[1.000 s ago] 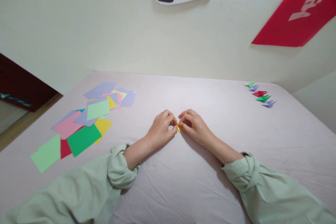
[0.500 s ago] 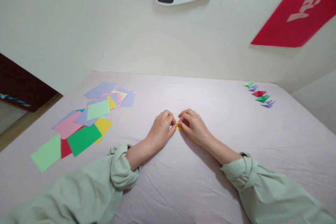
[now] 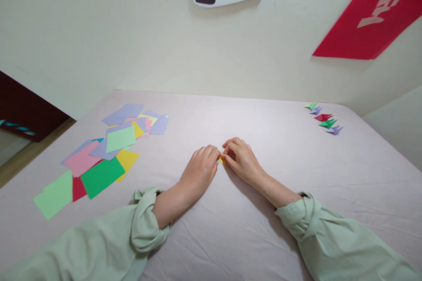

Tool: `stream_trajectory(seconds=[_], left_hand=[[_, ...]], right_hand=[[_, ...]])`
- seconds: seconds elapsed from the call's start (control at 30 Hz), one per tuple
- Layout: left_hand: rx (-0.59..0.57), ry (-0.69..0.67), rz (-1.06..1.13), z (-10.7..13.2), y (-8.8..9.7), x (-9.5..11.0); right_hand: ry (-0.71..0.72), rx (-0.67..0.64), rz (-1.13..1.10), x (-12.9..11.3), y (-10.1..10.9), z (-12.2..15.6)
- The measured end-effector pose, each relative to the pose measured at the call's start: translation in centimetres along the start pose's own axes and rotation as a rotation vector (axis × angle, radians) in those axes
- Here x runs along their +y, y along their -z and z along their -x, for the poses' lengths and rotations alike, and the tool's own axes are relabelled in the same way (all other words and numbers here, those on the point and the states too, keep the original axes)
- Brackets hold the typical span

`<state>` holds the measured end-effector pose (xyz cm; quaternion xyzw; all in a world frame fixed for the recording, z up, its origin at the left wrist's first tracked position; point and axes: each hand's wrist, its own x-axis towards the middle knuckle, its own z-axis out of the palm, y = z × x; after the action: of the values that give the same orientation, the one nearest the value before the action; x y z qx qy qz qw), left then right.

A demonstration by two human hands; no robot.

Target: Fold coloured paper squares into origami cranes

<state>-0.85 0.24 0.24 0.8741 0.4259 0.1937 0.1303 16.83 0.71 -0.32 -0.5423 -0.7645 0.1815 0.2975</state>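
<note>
Between my fingertips is a small folded piece of yellow paper [image 3: 222, 159], mostly covered by the fingers. My left hand [image 3: 201, 167] pinches its left side, the back of the hand turned upward. From the right, my right hand [image 3: 242, 158] grips the same paper between thumb and forefinger, with the other fingers curled above. The two hands nearly meet over the middle of the pale cloth-covered table [image 3: 211, 237]. How the yellow paper is folded cannot be made out.
Loose coloured paper sheets [image 3: 103, 178] lie overlapping on the left. At the far right stands a row of several small folded paper figures, among them a red one [image 3: 323, 117]. Behind the table rises a wall [image 3: 211, 52] with a red banner [image 3: 365, 17].
My left hand has rolled over so its back faces up more, its fingers lower and closer together. My right hand keeps its pinch on the yellow paper. The view has shifted slightly.
</note>
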Motion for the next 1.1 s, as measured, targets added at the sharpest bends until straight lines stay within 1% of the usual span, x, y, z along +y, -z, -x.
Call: stream_trajectory(seconds=[0.13,0.33,0.63,0.97,1.1], left_hand=[[-0.054,-0.032,-0.074,0.9,0.2,0.2],[-0.058,-0.092,-0.139,1.6,0.1,0.5],[-0.082,-0.076,-0.193,1.5,0.0,0.8],[-0.095,-0.061,-0.198,1.3,0.3,1.2],[-0.082,-0.066,-0.211,1.3,0.1,1.2]], right_hand=[[-0.004,-0.002,-0.008,-0.1,0.0,0.0],[-0.001,-0.001,-0.004,0.0,0.1,0.1],[-0.015,-0.002,0.005,0.0,0.0,0.0],[-0.015,-0.002,0.016,-0.1,0.1,0.1],[-0.012,0.002,0.026,-0.1,0.1,0.0]])
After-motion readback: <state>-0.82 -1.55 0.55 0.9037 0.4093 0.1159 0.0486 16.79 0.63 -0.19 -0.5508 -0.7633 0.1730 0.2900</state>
